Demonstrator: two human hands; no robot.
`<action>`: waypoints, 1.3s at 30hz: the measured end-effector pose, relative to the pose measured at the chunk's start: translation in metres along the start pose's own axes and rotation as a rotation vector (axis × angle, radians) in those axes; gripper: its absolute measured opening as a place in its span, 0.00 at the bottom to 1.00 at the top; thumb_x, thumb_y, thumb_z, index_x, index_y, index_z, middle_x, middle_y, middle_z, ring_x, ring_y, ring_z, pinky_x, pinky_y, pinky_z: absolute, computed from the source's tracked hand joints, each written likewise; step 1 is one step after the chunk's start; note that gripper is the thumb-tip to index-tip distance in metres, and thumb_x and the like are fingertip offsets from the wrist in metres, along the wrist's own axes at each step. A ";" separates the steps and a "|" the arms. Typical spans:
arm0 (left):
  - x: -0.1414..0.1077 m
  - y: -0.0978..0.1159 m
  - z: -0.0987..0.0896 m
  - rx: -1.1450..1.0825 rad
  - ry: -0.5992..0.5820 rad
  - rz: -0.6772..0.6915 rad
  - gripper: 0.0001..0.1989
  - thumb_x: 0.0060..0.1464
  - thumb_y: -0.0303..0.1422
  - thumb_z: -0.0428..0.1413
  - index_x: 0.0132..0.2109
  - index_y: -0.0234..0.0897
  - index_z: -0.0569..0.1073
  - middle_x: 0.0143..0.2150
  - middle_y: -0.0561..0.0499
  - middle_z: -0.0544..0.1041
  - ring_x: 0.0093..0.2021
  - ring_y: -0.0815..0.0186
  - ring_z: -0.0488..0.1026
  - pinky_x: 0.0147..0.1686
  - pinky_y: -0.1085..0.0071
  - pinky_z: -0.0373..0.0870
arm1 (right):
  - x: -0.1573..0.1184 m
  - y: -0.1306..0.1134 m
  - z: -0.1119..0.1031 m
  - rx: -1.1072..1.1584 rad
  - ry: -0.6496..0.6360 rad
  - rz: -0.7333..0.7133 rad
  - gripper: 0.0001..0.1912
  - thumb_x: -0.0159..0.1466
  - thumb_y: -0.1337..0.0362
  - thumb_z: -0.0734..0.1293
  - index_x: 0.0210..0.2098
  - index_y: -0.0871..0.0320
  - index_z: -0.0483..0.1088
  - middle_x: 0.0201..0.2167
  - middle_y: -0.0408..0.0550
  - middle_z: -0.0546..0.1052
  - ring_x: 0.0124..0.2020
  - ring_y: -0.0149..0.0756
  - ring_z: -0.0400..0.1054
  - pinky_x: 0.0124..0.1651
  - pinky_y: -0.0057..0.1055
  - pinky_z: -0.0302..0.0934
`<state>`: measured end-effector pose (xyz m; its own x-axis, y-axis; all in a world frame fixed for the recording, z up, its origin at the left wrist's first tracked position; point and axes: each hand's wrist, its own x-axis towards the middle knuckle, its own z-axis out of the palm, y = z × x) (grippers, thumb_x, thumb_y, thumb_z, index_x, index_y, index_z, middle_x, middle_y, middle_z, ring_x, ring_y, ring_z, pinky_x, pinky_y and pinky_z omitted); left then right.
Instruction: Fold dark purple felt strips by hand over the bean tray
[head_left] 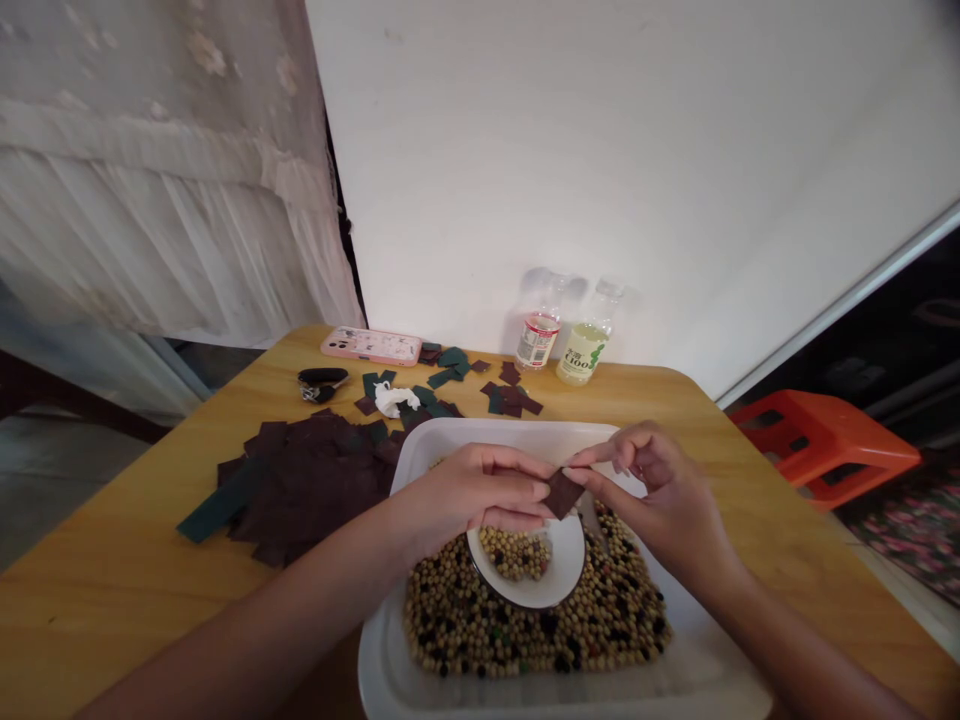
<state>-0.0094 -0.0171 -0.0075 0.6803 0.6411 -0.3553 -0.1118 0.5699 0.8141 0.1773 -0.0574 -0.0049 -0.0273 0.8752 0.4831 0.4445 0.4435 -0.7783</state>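
Note:
Between my two hands is a small dark brown square piece (564,493), thin like cloth or leather. My left hand (487,490) grips its left edge, and the fingertips of my right hand (649,485) pinch its upper right corner. Right below them a white bowl (566,575) holds a small heap of pale beads. The bowl rests on a layer of mixed beads (517,640), mostly tan with black and a few green or red ones. All of this lies in a white plastic tray (382,610). My left hand hides part of the bowl.
To the left is a heap of dark brown pieces (315,490) with a green strip (217,508). Behind are a pink phone (375,345), keys (321,385), crumpled white tissue (395,400) and two bottles (536,335). An orange stool (832,440) stands right of the wooden table (97,560).

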 end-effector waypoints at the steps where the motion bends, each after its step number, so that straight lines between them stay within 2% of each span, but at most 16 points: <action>1: 0.000 0.000 0.000 0.001 0.000 0.001 0.12 0.39 0.29 0.62 0.36 0.33 0.74 0.29 0.50 0.78 0.32 0.67 0.75 0.40 0.68 0.69 | 0.000 0.000 0.000 0.005 0.003 0.003 0.16 0.54 0.67 0.68 0.26 0.54 0.52 0.26 0.44 0.76 0.30 0.34 0.72 0.32 0.30 0.66; 7: 0.001 0.001 0.000 -0.011 0.028 0.016 0.11 0.39 0.29 0.62 0.35 0.33 0.73 0.30 0.49 0.78 0.32 0.66 0.75 0.40 0.66 0.69 | -0.001 -0.003 0.000 0.014 -0.019 -0.013 0.15 0.54 0.67 0.68 0.26 0.54 0.54 0.26 0.45 0.77 0.30 0.35 0.73 0.31 0.29 0.67; 14: 0.000 0.000 -0.001 -0.007 -0.006 0.006 0.14 0.40 0.29 0.62 0.38 0.31 0.73 0.31 0.48 0.78 0.33 0.66 0.75 0.40 0.67 0.69 | 0.000 -0.004 0.000 0.012 0.031 -0.016 0.15 0.54 0.66 0.68 0.24 0.54 0.54 0.24 0.44 0.77 0.29 0.36 0.74 0.29 0.28 0.68; 19: -0.001 0.002 0.001 -0.044 -0.002 -0.011 0.10 0.39 0.28 0.62 0.34 0.33 0.74 0.29 0.51 0.78 0.31 0.67 0.75 0.39 0.68 0.70 | -0.004 -0.003 0.001 -0.050 0.062 -0.124 0.18 0.54 0.70 0.68 0.22 0.54 0.52 0.20 0.41 0.72 0.29 0.37 0.74 0.26 0.26 0.66; 24: 0.000 0.000 0.000 -0.032 -0.023 -0.014 0.11 0.40 0.26 0.61 0.36 0.33 0.74 0.29 0.50 0.78 0.31 0.68 0.76 0.37 0.71 0.71 | -0.009 -0.003 0.000 -0.151 -0.023 -0.278 0.18 0.54 0.72 0.68 0.22 0.54 0.52 0.18 0.38 0.68 0.26 0.35 0.73 0.23 0.26 0.64; 28: 0.002 -0.002 -0.002 -0.037 -0.029 -0.010 0.09 0.41 0.27 0.61 0.34 0.34 0.74 0.29 0.52 0.78 0.31 0.68 0.76 0.36 0.72 0.71 | -0.009 -0.004 0.001 -0.202 0.031 -0.259 0.19 0.55 0.71 0.67 0.21 0.54 0.50 0.19 0.38 0.69 0.26 0.34 0.73 0.22 0.25 0.63; 33: 0.002 -0.002 -0.001 -0.025 -0.031 -0.023 0.10 0.41 0.26 0.61 0.35 0.34 0.74 0.29 0.51 0.78 0.32 0.69 0.76 0.37 0.72 0.71 | -0.009 -0.005 0.001 -0.269 -0.026 -0.307 0.19 0.55 0.71 0.67 0.21 0.54 0.50 0.17 0.38 0.68 0.25 0.33 0.72 0.21 0.24 0.62; 36: 0.001 -0.002 -0.001 -0.022 -0.019 -0.022 0.09 0.40 0.26 0.61 0.34 0.34 0.74 0.28 0.53 0.78 0.31 0.69 0.76 0.38 0.71 0.71 | -0.009 -0.005 0.001 -0.270 0.019 -0.297 0.20 0.56 0.72 0.66 0.20 0.54 0.48 0.17 0.38 0.68 0.25 0.33 0.72 0.21 0.24 0.62; 39: 0.002 -0.003 -0.001 -0.021 -0.031 -0.024 0.11 0.39 0.26 0.62 0.35 0.34 0.74 0.28 0.52 0.78 0.31 0.69 0.76 0.39 0.70 0.70 | -0.009 -0.005 0.001 -0.269 -0.039 -0.335 0.20 0.56 0.72 0.66 0.20 0.54 0.49 0.19 0.39 0.71 0.26 0.33 0.72 0.20 0.24 0.62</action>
<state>-0.0087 -0.0170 -0.0110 0.7054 0.6107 -0.3598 -0.1101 0.5959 0.7955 0.1744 -0.0674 -0.0056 -0.2412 0.7003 0.6719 0.6227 0.6427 -0.4463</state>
